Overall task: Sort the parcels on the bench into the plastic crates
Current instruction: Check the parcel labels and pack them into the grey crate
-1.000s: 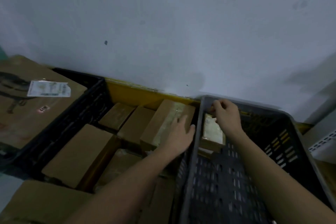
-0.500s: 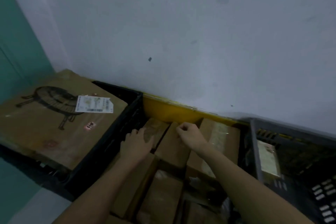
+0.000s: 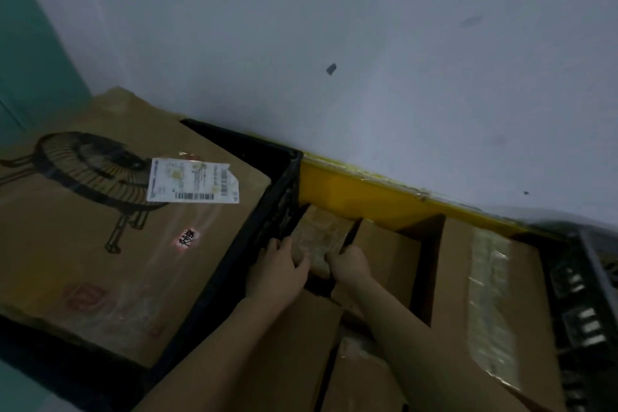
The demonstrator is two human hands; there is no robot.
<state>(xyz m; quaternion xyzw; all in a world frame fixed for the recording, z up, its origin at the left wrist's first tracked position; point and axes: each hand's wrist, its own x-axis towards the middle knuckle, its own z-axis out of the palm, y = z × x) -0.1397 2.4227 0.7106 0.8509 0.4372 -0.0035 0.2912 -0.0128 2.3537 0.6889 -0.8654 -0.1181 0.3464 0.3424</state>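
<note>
Nearest the camera two bare forearms reach forward over flat, matt brown cardboard parcels; a plain box (image 3: 294, 344) lies under the left forearm, its top smooth and unmarked. Ahead, the left hand (image 3: 277, 273) and the right hand (image 3: 349, 264) form one grip on a small taped parcel (image 3: 317, 237); the fingers of each hand are curled over its near corners, so the grip is clamped on that parcel, left hand at its left corner and right hand at its right. The parcel is a squat block wrapped in glossy, crinkled clear tape over brown card; it sits wedged in the row of parcels, just right of the black crate wall.

Right of the grip stands a plain brown box (image 3: 388, 254), touching the gripped parcel; further right a long carton (image 3: 481, 304) carries a wide strip of shiny, wrinkled tape down its top. At the far right edge a grey slotted plastic crate (image 3: 582, 294) shows its ribbed wall, blurred.

Left of the grip runs the black plastic crate (image 3: 267, 227), lattice-walled; a big flat carton (image 3: 110, 244) fills it, printed with a black line drawing of a fan and bearing a white barcode label (image 3: 192, 186) with a torn corner.

Beyond the grip a yellow bench rail (image 3: 351, 191), smooth and glossy, meets the pale scuffed wall (image 3: 334, 43).
</note>
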